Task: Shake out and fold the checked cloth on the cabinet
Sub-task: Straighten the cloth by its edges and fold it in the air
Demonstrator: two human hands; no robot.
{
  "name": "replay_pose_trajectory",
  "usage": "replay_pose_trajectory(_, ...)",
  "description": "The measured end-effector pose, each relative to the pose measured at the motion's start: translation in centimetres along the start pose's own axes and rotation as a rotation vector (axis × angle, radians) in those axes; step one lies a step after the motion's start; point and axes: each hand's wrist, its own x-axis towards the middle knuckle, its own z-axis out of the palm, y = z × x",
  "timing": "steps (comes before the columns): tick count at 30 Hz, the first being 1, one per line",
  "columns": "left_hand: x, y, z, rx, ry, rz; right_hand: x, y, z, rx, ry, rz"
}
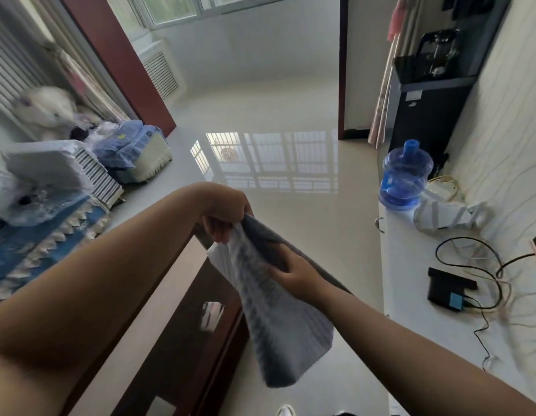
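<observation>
While left hand point(221, 211) fingers curl round the top corner of the checked cloth point(275, 310), right hand point(293, 274) pinches its upper edge just below. Cloth hangs in the air, blurred, between a dark wood table point(170, 340) and the white cabinet point(411, 280). Blue water bottle point(403, 175) stands on the cabinet's far end.

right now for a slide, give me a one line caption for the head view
Both hands, left hand and right hand, hold the checked cloth hanging in mid-air above the floor, beside the white cabinet.
</observation>
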Motion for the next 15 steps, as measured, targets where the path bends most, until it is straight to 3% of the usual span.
replay_pose_trajectory(6, -1.3, -0.4, 0.0, 0.090, -0.160, 0.033, 2.1, -4.0, 1.2, 0.023, -0.290, -0.020)
replay_pose_trajectory(9, -1.8, -0.9, 0.1, 0.122, -0.217, 0.044, 2.5, -5.1, 0.9, 0.461, -0.497, 0.143)
replay_pose_trajectory(11, -1.9, -1.1, 0.2, 0.143, -0.219, 0.050, 3.3, -5.2, 1.0, 0.680, -0.483, 0.222)
replay_pose_trajectory(13, -1.7, -1.3, 0.1, 0.133, -0.238, 0.050, 3.9, -5.3, 1.4, 0.611, -0.439, 0.282)
replay_pose_trajectory(15, -1.6, -1.4, 0.0, 0.120, -0.266, 0.048, 4.4, -5.2, 1.6, 0.255, -0.472, 0.237)
